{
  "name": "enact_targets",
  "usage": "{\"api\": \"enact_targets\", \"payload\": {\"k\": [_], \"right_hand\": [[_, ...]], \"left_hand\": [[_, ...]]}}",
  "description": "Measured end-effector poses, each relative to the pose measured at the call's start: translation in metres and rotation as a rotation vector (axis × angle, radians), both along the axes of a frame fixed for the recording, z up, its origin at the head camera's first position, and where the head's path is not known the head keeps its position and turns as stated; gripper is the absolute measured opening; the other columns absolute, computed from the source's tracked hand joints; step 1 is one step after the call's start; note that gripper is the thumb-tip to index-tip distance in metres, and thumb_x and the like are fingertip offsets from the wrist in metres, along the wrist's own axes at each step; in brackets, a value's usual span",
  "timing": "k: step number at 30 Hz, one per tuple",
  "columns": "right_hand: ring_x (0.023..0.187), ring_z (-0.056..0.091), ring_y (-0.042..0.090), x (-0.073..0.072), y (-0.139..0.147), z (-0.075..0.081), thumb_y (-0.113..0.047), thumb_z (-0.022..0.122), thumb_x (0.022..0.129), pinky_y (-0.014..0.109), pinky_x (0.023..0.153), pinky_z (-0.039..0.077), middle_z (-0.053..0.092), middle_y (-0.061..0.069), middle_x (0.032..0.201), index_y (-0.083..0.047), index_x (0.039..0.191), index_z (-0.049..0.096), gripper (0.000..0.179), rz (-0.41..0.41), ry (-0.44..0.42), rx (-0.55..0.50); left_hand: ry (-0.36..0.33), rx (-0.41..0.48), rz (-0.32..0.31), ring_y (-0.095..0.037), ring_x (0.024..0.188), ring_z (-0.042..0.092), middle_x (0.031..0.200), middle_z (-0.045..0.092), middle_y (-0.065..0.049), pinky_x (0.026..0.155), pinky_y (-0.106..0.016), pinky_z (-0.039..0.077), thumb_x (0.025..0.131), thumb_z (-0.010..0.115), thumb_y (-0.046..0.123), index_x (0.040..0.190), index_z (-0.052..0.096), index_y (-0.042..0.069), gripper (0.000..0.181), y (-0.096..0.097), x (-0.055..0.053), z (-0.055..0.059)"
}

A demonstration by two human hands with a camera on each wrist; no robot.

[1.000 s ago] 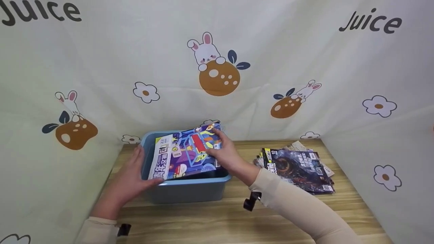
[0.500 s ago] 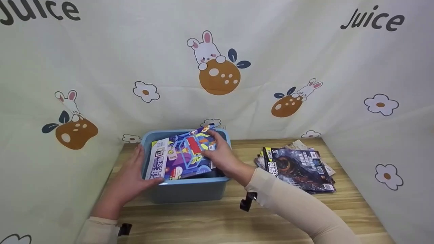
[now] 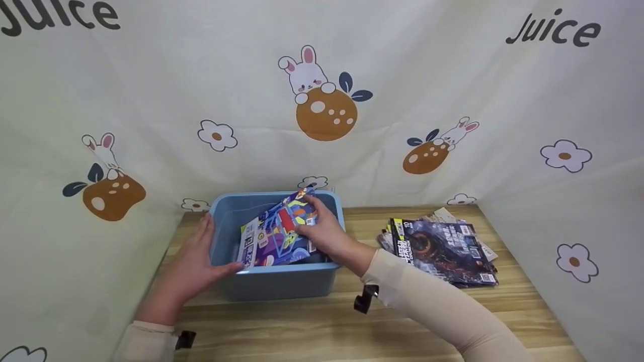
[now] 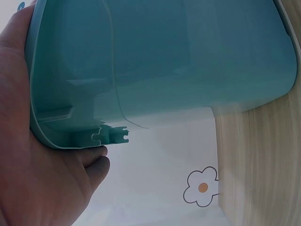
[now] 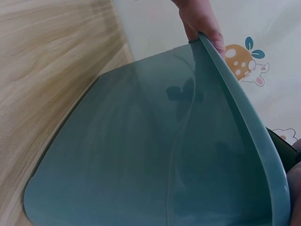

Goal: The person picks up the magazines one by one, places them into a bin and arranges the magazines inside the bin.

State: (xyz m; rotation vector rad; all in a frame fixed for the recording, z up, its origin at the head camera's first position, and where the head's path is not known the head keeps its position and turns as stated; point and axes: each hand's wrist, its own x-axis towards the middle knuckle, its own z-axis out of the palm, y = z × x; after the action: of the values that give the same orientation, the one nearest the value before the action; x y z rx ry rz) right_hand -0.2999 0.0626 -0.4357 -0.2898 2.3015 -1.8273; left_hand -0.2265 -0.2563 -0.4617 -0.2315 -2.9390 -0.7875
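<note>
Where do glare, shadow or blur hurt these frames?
Head: mostly even light, a glint on the front rim of the rectangular blue plastic bin; small print on the purple multicoloured paper magazine too soft to read. Left wrist: left hand dark against the pale printed backdrop. Right wrist: dim, dark patch on the bin wall, likely a reflection.

We count one left hand [image 3: 188, 266], one right hand [image 3: 329, 234], two sleeves [image 3: 443, 296] and two black clips [image 3: 366, 299]. We see one tabletop [image 3: 282, 332], one blue bin [image 3: 282, 284], one magazine [image 3: 282, 234] showing inside, and one pile of magazines [image 3: 448, 251], too overlapped for us to number. On the curtain [image 3: 402, 35], the head view gives us three rabbits [image 3: 308, 75], three fruits [image 3: 326, 118], six leaves [image 3: 361, 95], seven flowers [image 3: 551, 156], one cut off, and two "Juice" words [image 3: 564, 33].
</note>
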Motion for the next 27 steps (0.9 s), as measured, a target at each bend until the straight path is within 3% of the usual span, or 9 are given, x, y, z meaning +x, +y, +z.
{"api": "enact_targets", "payload": {"k": [2,4,6,9,12,18,23,27], "right_hand": [[0.112,0.072,0.025,0.0,-0.001,0.0,-0.009,0.08,0.096,0.037,0.092,0.065,0.059,0.017,0.147,-0.02,0.173,0.038,0.088,0.018,0.002,-0.013],[0.096,0.07,0.02,0.0,0.0,0.0,-0.01,0.08,0.096,0.032,0.077,0.064,0.063,0.014,0.133,-0.016,0.169,0.043,0.082,0.025,0.021,-0.027],[0.082,0.064,0.015,0.001,0.0,0.0,-0.012,0.08,0.098,0.028,0.064,0.058,0.062,0.01,0.117,-0.013,0.161,0.052,0.07,0.014,0.042,-0.043],[0.073,0.052,0.016,0.001,0.002,0.001,-0.016,0.081,0.099,0.027,0.056,0.047,0.052,0.005,0.099,-0.009,0.143,0.063,0.047,-0.029,0.078,-0.06],[0.079,0.05,0.016,0.0,0.004,0.005,-0.014,0.081,0.098,0.026,0.063,0.046,0.048,0.002,0.095,-0.003,0.13,0.066,0.037,-0.059,0.129,-0.089],[0.083,0.049,0.016,0.0,0.035,0.013,-0.009,0.08,0.099,0.025,0.07,0.044,0.053,0.003,0.097,0.004,0.123,0.067,0.03,-0.07,0.225,-0.12],[0.076,0.053,0.013,-0.001,0.092,0.001,-0.007,0.079,0.1,0.022,0.062,0.045,0.06,0.004,0.099,0.003,0.12,0.068,0.025,-0.082,0.24,-0.071],[0.082,0.057,0.014,-0.008,0.154,-0.019,-0.007,0.082,0.098,0.022,0.068,0.049,0.064,0.006,0.102,0.001,0.119,0.069,0.026,-0.127,0.28,0.053]], "left_hand": [[0.001,0.005,-0.002,-0.056,0.166,0.01,0.183,0.002,-0.026,0.122,-0.08,0.024,0.083,0.074,0.088,0.176,0.005,0.001,0.145,0.0,0.001,0.0],[0.005,0.013,-0.007,-0.056,0.166,0.011,0.183,0.003,-0.026,0.124,-0.078,0.024,0.083,0.075,0.087,0.176,0.006,0.0,0.145,-0.001,0.001,0.0],[0.011,0.02,-0.009,-0.056,0.165,0.012,0.183,0.003,-0.027,0.125,-0.078,0.024,0.083,0.075,0.087,0.176,0.007,-0.002,0.145,0.0,0.001,0.0],[0.009,0.024,-0.005,-0.056,0.165,0.014,0.183,0.003,-0.026,0.124,-0.078,0.025,0.083,0.076,0.087,0.176,0.007,-0.001,0.146,0.0,0.001,0.0],[-0.005,0.025,0.008,-0.057,0.165,0.013,0.183,0.001,-0.024,0.123,-0.08,0.025,0.083,0.075,0.087,0.177,0.003,0.002,0.146,-0.001,0.002,0.002],[-0.026,0.004,0.009,-0.057,0.165,0.011,0.183,-0.001,-0.025,0.12,-0.083,0.025,0.084,0.075,0.086,0.177,0.0,0.004,0.145,0.001,-0.001,0.003],[-0.05,-0.019,0.019,-0.059,0.164,0.012,0.183,-0.001,-0.027,0.117,-0.085,0.027,0.083,0.073,0.089,0.176,0.0,0.003,0.147,0.002,0.0,0.001],[-0.047,-0.016,0.026,-0.06,0.164,0.012,0.183,-0.001,-0.027,0.115,-0.086,0.028,0.082,0.073,0.089,0.177,0.0,0.004,0.147,0.004,0.0,0.001]]}}
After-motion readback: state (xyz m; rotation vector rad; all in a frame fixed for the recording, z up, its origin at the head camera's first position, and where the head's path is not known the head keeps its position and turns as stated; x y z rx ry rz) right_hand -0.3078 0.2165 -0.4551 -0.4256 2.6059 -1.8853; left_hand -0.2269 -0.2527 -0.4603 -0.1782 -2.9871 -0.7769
